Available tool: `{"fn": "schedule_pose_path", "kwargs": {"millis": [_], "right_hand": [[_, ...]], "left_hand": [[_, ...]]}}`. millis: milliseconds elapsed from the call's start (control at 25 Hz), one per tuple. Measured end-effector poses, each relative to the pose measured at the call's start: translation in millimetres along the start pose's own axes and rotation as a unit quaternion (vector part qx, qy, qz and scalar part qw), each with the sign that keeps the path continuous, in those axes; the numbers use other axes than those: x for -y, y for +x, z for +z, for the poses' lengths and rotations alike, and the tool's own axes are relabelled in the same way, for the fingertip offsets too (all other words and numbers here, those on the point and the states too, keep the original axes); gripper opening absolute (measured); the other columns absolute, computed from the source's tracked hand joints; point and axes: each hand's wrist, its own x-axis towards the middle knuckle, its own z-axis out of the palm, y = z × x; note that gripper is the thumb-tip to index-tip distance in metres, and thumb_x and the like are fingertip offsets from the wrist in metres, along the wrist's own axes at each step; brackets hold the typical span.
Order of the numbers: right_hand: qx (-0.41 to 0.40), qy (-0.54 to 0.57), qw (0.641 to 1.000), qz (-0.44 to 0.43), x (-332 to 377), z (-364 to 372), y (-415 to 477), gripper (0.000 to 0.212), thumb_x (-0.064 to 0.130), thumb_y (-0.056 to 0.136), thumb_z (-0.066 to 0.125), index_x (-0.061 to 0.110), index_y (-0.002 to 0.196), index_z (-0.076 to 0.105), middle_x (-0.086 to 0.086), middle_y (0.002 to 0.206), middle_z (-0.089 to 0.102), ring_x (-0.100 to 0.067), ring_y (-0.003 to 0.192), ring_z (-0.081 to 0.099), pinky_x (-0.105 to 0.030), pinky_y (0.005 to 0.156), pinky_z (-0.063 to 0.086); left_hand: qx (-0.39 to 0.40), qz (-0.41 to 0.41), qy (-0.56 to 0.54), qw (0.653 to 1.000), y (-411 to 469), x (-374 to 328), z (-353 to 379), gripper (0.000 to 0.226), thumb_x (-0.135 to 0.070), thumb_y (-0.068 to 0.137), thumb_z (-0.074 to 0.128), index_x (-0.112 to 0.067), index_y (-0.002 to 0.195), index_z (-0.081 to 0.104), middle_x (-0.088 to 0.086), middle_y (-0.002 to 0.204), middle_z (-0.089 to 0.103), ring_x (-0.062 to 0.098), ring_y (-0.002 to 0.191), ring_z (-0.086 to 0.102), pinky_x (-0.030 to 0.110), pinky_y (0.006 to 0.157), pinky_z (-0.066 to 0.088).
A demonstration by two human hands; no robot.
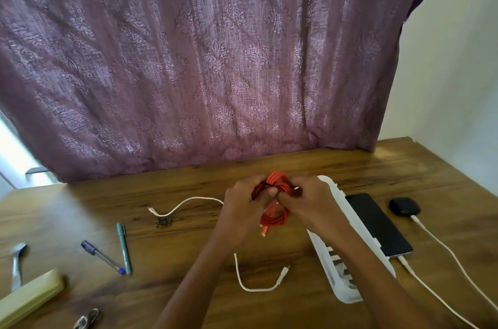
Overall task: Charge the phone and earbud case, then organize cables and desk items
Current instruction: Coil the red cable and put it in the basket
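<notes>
2 hands, left hand [242,203] and right hand [305,199], grip the coiled red cable [276,218] with curled fingers — if the black tie [268,185] slips, the coil likely springs loose.

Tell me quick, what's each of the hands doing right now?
Left hand: fingers curled, gripping the coiled orange-red cable bundle.
Right hand: fingers curled, gripping the same bundle from the other side.

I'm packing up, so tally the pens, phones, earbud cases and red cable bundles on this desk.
Pens: 2, teal pen and blue-capped pen
Phone: 1
Earbud case: 1
Red cable bundle: 1
Total: 5
</notes>
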Motion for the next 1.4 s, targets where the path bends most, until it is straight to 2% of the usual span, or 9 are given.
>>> {"fn": "schedule_pose_path", "kwargs": {"millis": [160,400,680,880,1040,1120,1200,1280,1400], "right_hand": [[0.001,0.082,0.995,0.05,0,-5,0,0.013,0.024,0.078,0.068,0.012,0.078,0.073,-0.008,0.071,0.07,-0.027,0.071,0.066,-0.039,0.067,0.054],[0.031,0.282,0.945,0.163,2,-7,-1,0.031,0.01,0.076,0.073,0.011,0.105,0.062,-0.012,0.092,0.07,-0.024,0.088,0.068,-0.034,0.077,0.056],[0.064,0.471,0.842,0.255,-3,-8,-1,0.048,0.001,0.078,0.066,-0.003,0.122,0.046,-0.021,0.098,0.065,-0.027,0.08,0.067,-0.04,0.069,0.058],[0.086,0.522,0.803,0.274,-4,-7,-1,0.006,-0.003,0.084,0.055,0.0,0.09,0.056,-0.018,0.084,0.066,-0.027,0.079,0.066,-0.039,0.069,0.057],[0.098,0.572,0.763,0.286,-9,-2,1,0.012,0.003,0.087,0.052,-0.003,0.095,0.059,-0.014,0.079,0.07,-0.021,0.072,0.069,-0.034,0.069,0.058],[0.067,0.466,0.856,0.215,-12,1,1,0.017,0.008,0.086,0.058,0.006,0.103,0.059,-0.01,0.091,0.069,-0.018,0.084,0.068,-0.026,0.072,0.057],[-0.031,0.188,0.981,0.049,-14,1,-1,0.019,0.017,0.084,0.065,0.016,0.104,0.062,0.004,0.103,0.064,0.001,0.094,0.06,-0.007,0.076,0.045],[-0.105,0.004,0.984,-0.145,-15,0,-4,0.021,0.025,0.083,0.065,0.019,0.103,0.067,0.011,0.107,0.058,0.005,0.097,0.052,-0.004,0.083,0.038],[-0.053,-0.122,0.947,-0.292,-19,9,-8,0.025,0.024,0.084,0.054,0.013,0.102,0.068,0.004,0.105,0.062,-0.005,0.099,0.049,-0.017,0.088,0.041]], "left_hand": [[0.005,0.009,0.033,0.999,4,4,2,0.015,-0.017,0.089,0.056,-0.016,0.101,0.066,-0.003,0.088,0.066,0.011,0.085,0.059,0.012,0.07,0.039],[0.035,-0.024,0.042,0.998,5,10,-1,0.011,-0.014,0.093,0.051,-0.007,0.095,0.06,-0.008,0.069,0.057,-0.009,0.057,0.053,0.004,0.053,0.038],[0.048,-0.038,0.004,0.998,10,11,-2,0.014,-0.019,0.091,0.054,-0.017,0.098,0.066,0.001,0.086,0.068,0.011,0.081,0.062,0.014,0.068,0.044],[0.075,-0.06,-0.078,0.992,7,18,3,0.013,-0.022,0.093,0.051,-0.029,0.095,0.061,0.0,0.092,0.068,0.012,0.088,0.064,0.024,0.076,0.051],[0.069,-0.064,-0.094,0.991,9,19,5,0.017,-0.022,0.092,0.052,-0.037,0.09,0.06,-0.006,0.09,0.067,0.007,0.086,0.064,0.023,0.075,0.051],[0.052,-0.077,-0.11,0.99,10,22,6,0.019,-0.02,0.092,0.053,-0.037,0.091,0.061,-0.005,0.09,0.069,0.008,0.085,0.065,0.027,0.073,0.053],[0.027,-0.098,-0.11,0.989,9,26,6,0.016,-0.018,0.092,0.053,-0.03,0.095,0.062,-0.003,0.089,0.068,0.012,0.085,0.065,0.027,0.074,0.052],[0.011,-0.1,-0.09,0.991,9,30,4,0.013,-0.016,0.092,0.052,-0.023,0.097,0.063,-0.005,0.082,0.065,0.012,0.079,0.062,0.025,0.07,0.047],[0.002,-0.077,-0.039,0.996,10,29,3,0.014,-0.014,0.093,0.05,-0.015,0.096,0.063,-0.001,0.077,0.062,0.012,0.072,0.057,0.023,0.067,0.044]]}}
